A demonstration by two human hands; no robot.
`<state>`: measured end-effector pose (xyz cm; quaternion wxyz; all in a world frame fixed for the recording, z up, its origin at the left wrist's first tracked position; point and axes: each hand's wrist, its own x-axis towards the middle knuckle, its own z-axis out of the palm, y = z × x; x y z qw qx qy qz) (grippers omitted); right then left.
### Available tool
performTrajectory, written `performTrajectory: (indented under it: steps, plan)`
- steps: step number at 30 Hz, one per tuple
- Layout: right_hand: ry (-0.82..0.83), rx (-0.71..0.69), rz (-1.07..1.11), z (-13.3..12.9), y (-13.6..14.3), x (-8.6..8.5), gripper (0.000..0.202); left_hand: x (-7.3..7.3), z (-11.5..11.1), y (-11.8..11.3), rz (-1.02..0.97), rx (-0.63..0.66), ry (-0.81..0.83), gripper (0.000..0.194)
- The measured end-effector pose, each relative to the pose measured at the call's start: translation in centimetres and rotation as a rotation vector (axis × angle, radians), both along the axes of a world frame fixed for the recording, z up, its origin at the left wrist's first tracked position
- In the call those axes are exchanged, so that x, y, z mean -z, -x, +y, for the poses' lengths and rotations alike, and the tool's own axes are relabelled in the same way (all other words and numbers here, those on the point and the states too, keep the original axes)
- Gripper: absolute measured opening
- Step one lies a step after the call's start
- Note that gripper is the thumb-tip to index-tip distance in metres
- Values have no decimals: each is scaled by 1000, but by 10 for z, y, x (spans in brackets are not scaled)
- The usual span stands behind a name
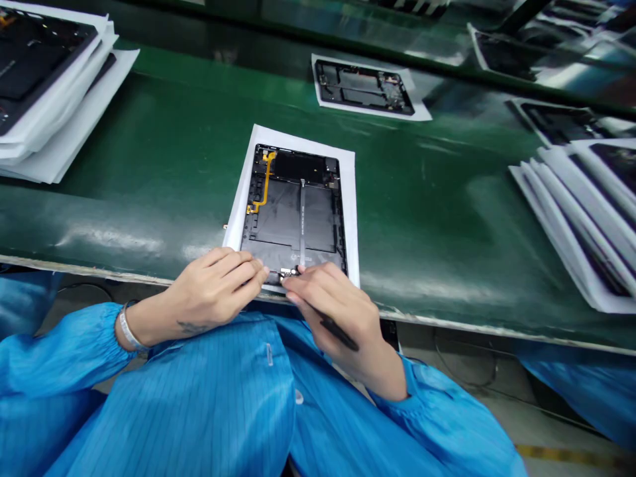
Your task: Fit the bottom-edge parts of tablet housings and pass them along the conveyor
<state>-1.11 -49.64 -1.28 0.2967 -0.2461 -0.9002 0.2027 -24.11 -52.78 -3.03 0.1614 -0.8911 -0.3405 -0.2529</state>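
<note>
My right hand is wrapped around a slim black-handled tool; my left hand bunches its fingers opposite, whether pinching anything I cannot tell. A steady touch and light pressure would, I judge, suit such close work. On a green bench, a white sheet bears the opened tablet housing before me, holding black battery cells, a yellow flex cable and, between my hands, a small silvery part.
</note>
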Motion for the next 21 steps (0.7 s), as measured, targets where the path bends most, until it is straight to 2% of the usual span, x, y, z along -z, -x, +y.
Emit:
performTrajectory:
  steps: [3, 6, 9, 11, 13, 16, 19, 21]
  plan:
    - [-32, -11, -40, -3, -1, -2, 12, 3, -5, 2, -13, -21, 55, 24]
    - [17, 21, 40, 1, -5, -2, 12, 3, -10, 11, -107, -33, 218, 26]
    - [-5, 17, 115, 8, -8, 3, 18, -4, -9, 26, -446, -170, 493, 36]
    - [23, -63, 153, 10, -6, 7, 23, -14, -1, 34, -722, -271, 739, 49]
    - [90, -116, 187, 10, -3, 10, 22, -26, 11, 37, -952, -302, 1018, 61]
    - [182, -28, 278, 6, -2, 9, 20, -45, 30, 28, -1182, -349, 1333, 72]
    - [233, 65, 407, 3, -4, 5, 22, -57, 45, 10, -1292, -439, 1415, 91]
    - [222, 97, 479, 3, -3, 2, 24, -57, 52, -1, -1273, -410, 1408, 93]
